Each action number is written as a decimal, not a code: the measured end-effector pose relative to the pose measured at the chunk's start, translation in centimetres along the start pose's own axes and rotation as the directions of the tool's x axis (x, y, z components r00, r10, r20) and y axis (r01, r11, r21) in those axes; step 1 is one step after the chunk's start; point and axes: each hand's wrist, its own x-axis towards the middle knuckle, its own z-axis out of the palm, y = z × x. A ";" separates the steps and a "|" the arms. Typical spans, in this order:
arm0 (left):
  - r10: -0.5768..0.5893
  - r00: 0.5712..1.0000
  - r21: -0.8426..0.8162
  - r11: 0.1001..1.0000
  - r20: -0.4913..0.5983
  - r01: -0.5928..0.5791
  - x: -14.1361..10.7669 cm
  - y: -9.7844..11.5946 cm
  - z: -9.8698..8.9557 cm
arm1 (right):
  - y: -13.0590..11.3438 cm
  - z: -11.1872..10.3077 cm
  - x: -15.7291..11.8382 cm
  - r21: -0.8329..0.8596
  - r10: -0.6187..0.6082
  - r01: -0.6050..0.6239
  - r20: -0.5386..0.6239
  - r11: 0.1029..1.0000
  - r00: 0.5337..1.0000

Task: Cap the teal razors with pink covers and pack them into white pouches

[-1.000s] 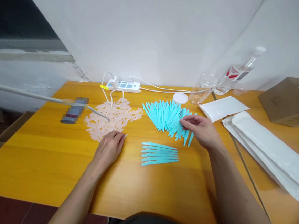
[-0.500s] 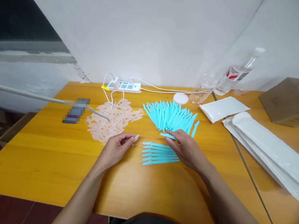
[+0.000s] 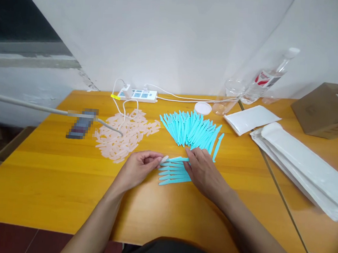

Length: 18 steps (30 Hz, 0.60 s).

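Note:
My left hand (image 3: 142, 167) pinches a small translucent cap (image 3: 164, 159) between thumb and fingers. In my right hand (image 3: 202, 166) is a blue eyebrow razor (image 3: 181, 159), its tip pointing left at the cap. Cap and tip are close together; I cannot tell whether they touch. Just below lies a row of blue razors (image 3: 173, 178), side by side, partly covered by my right hand. Behind that hand a heap of blue razors (image 3: 190, 128) is fanned out. A spread pile of pale pinkish caps (image 3: 121, 136) lies beyond my left hand.
A white power strip (image 3: 142, 95) with cables stands by the wall. Left lies a blurred phone-like object (image 3: 83, 124). To the right are a round white lid (image 3: 202, 108), a clear jar (image 3: 226, 98), a bottle (image 3: 261, 83), white packets (image 3: 251, 119) and a cardboard box (image 3: 324, 111).
My right hand has brought the razor from the heap's edge down and left. My left hand has moved right with the cap, so cap and razor tip now meet or nearly meet.

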 end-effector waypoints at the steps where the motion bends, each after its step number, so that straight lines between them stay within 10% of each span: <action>1: 0.002 1.000 0.008 1.000 0.000 -0.002 -0.1 0.0 0.0 | 0.0 0.0 -0.1 -0.007 -0.007 0.007 -0.012 1.000 1.000; 10: 0.061 0.997 0.147 0.987 0.046 -0.067 -1.4 0.4 2.4 | -2.2 -0.2 -1.4 0.020 -0.044 0.045 -0.062 0.999 0.997; 18: 0.382 0.923 0.444 0.821 0.041 -0.359 -6.6 -3.4 4.2 | -4.8 0.6 -7.2 0.441 0.082 -0.029 -0.101 0.897 0.992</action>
